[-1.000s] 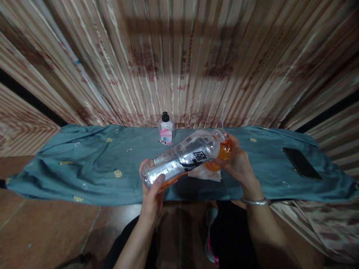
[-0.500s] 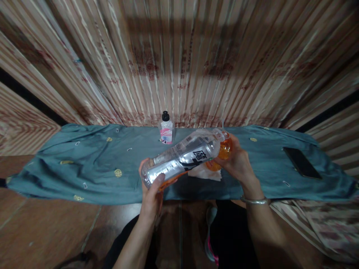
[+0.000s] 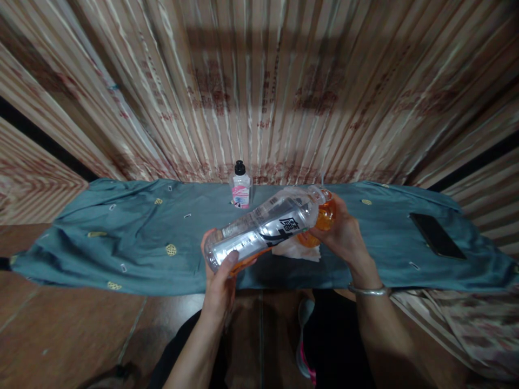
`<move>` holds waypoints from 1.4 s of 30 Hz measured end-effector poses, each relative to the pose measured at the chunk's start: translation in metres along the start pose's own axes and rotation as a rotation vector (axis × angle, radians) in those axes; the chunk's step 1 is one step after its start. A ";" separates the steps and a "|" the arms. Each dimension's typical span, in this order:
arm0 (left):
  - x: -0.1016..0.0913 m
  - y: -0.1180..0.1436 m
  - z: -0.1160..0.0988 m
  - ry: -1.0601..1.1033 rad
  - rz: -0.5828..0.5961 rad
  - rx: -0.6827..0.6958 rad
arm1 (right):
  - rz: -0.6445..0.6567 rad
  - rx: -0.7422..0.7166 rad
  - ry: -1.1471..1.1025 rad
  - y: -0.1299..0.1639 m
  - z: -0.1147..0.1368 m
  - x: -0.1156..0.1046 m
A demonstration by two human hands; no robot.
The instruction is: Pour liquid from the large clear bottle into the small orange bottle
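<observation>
I hold a large clear plastic bottle (image 3: 263, 227) almost on its side, with a little orange liquid in it and a black character on its label. My left hand (image 3: 219, 286) grips its base end near me. My right hand (image 3: 344, 235) wraps the neck end, which points away to the right and shows orange. A crumpled white tissue (image 3: 294, 249) lies on the teal cloth (image 3: 121, 237) just under the bottle. The bottle's cap is hidden by my right hand.
A small clear bottle (image 3: 240, 189) with a black cap and pink label stands at the cloth's far edge. A black phone (image 3: 436, 235) lies on the cloth at the right. Striped curtains hang behind. My knees and a shoe (image 3: 304, 346) show above the brown floor.
</observation>
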State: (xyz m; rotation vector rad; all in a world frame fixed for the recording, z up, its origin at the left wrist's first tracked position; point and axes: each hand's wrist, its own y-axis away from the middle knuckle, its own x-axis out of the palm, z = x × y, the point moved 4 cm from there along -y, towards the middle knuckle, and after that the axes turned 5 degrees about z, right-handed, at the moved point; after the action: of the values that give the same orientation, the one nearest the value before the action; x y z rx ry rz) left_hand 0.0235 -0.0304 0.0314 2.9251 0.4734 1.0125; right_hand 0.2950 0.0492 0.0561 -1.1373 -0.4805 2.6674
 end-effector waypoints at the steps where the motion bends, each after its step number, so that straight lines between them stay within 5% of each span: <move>1: 0.000 0.000 0.000 -0.004 -0.001 0.001 | 0.002 -0.005 -0.001 0.000 0.000 0.000; 42: -0.003 -0.001 0.005 -0.015 -0.002 -0.030 | 0.012 -0.026 -0.019 -0.002 0.000 0.001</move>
State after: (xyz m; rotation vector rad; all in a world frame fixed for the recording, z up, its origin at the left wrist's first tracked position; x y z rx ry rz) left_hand 0.0241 -0.0298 0.0258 2.9032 0.4562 0.9872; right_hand 0.2945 0.0507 0.0565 -1.1268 -0.5155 2.6915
